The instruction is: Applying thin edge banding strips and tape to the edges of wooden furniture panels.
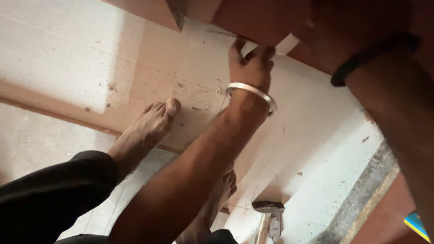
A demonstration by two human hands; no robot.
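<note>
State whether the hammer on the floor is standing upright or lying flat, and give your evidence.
Lying flat: the hammer rests lengthwise on the floor, head and handle both down.

Carpentry worksite, plywood sheets (179,72) on floor, sawdust, claw hammer (268,208)

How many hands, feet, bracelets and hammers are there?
Hands: 2, left and right
Feet: 2, one, another
Bracelets: 2, silver bangle, black band
Hammers: 1
Total: 7
</note>
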